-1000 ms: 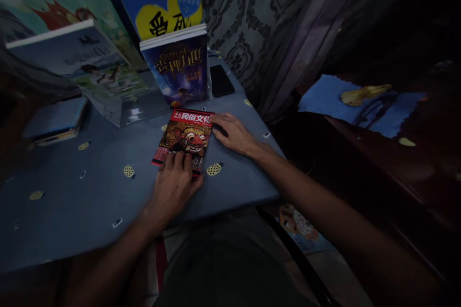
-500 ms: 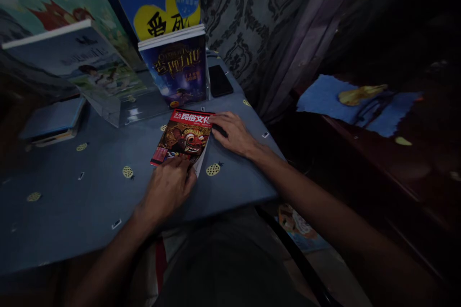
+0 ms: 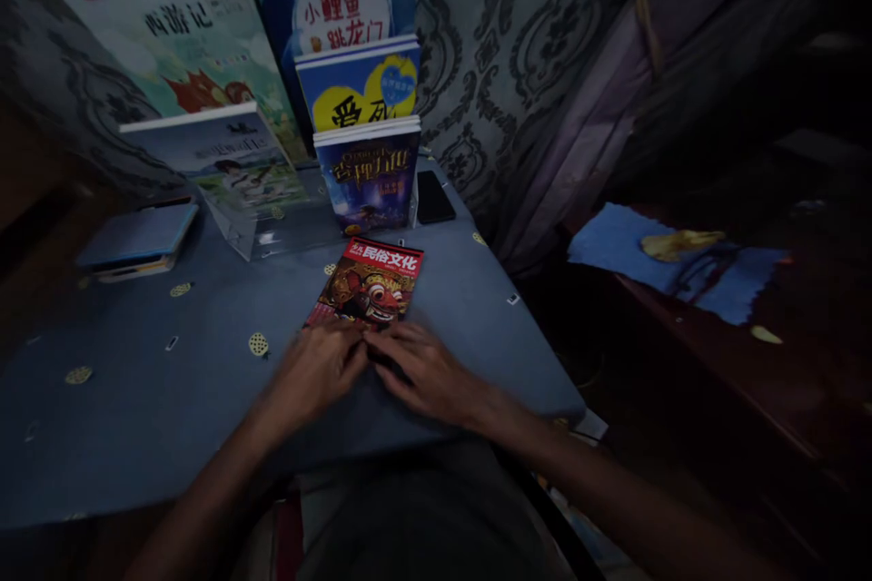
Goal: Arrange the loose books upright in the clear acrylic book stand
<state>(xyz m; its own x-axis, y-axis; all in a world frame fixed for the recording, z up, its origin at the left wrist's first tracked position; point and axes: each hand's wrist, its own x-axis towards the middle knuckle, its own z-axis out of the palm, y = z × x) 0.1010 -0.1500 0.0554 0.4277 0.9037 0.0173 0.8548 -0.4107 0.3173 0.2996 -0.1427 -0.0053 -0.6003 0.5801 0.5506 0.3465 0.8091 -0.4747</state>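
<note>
From where I stand, both hands are together at the near edge of a small book, fingertips meeting or almost meeting. The left hand [image 3: 322,369] has its fingers bent over the cover's lower left part, thumb pointing inward; the right hand [image 3: 421,374] is half curled, its index finger stretched toward the left one and a gap showing above its thumb. They're a little blurred, and I can't tell whether either pinches the paper or merely rests on it.

The book [image 3: 376,283] lies on the blue tablecloth [image 3: 224,408], just beyond the hands, its bottom edge hidden beneath them. It is shut, or nearly so, and slightly askew, with a red band and white lettering across the top and a red, big-eyed, toothy mask below. Just behind it stands a purple-blue book [image 3: 371,182].
</note>
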